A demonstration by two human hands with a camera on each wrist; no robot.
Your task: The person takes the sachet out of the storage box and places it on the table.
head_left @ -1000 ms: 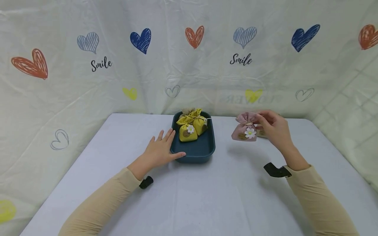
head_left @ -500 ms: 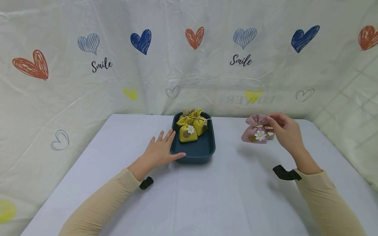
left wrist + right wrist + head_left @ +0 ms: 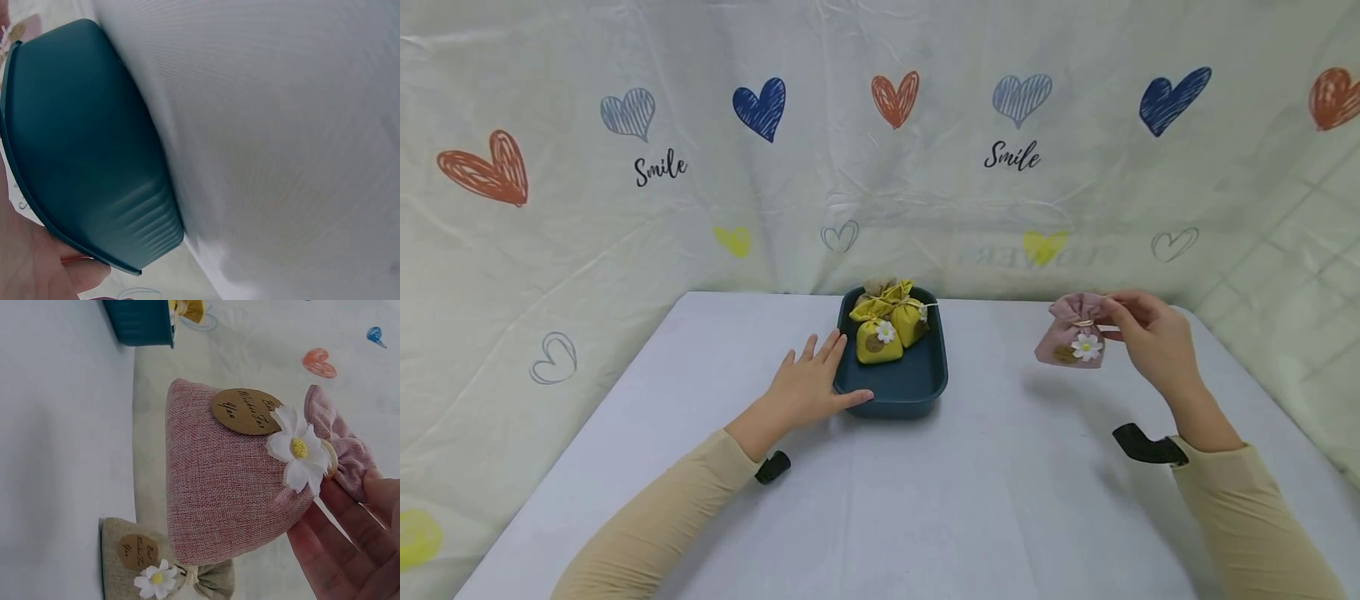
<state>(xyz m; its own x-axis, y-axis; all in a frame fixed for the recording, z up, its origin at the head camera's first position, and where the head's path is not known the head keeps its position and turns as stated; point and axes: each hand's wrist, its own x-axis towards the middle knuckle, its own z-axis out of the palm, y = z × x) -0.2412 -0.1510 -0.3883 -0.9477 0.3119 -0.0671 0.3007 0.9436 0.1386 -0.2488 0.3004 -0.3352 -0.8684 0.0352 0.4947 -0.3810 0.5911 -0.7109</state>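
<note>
My right hand [image 3: 1157, 337] pinches the gathered neck of a pink cloth drawstring pouch [image 3: 1067, 333] and holds it above the right side of the table. The right wrist view shows the pouch's white flower [image 3: 299, 449] and round brown tag [image 3: 247, 411]. My left hand [image 3: 805, 383], fingers spread and straight, rests along the left rim of a dark teal tray [image 3: 898, 383], thumb at its front corner. Two yellow pouches [image 3: 878, 343] lie inside the tray, with a brownish one [image 3: 880, 287] partly hidden behind them.
A beige pouch [image 3: 115, 569] with a flower and tag stands on the table behind the held one, hidden in the head view. A white cloth covers the table [image 3: 925, 500]. Behind it hangs a curtain [image 3: 947, 192] printed with hearts.
My right hand has moved to the right with the pink pouch, which now blocks the beige pouch from the head view. My left hand stays at the tray.
</note>
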